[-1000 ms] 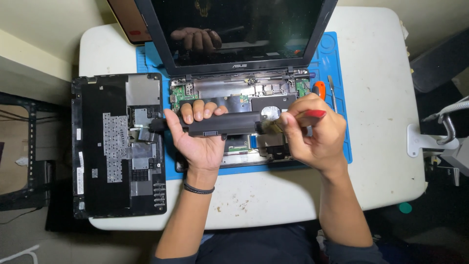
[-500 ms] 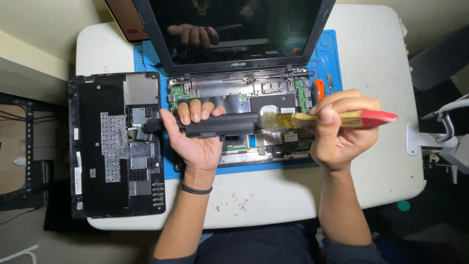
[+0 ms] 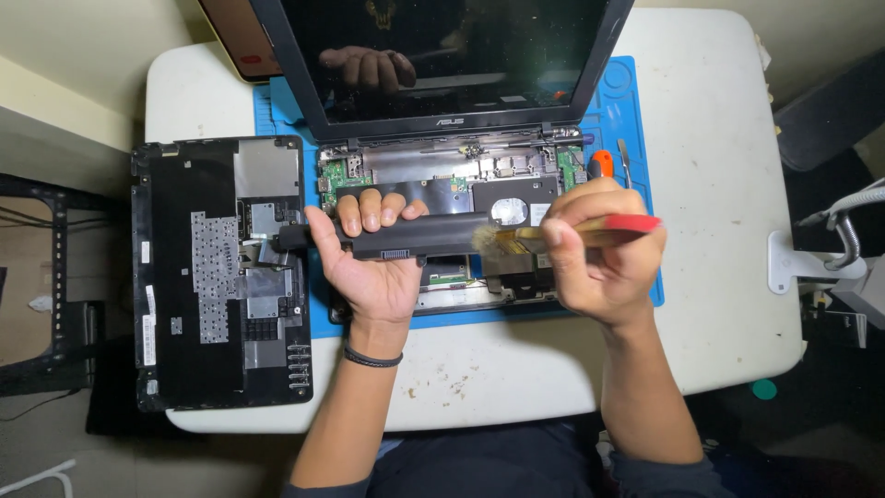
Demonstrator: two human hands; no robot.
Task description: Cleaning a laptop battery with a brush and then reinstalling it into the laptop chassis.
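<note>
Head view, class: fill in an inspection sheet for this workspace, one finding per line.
Surface: white table, scuffed, with a blue mat under the work.
Job's things: long black battery held over the opened laptop; brush with bristles at the battery's end.
Clutter: removed keyboard cover lying face down at the table's left; orange-handled screwdriver on the mat.
Hands: left hand grips the battery; right hand grips the brush.
Cables: grey hose at right.
Surroundings: black frame at left.
</note>
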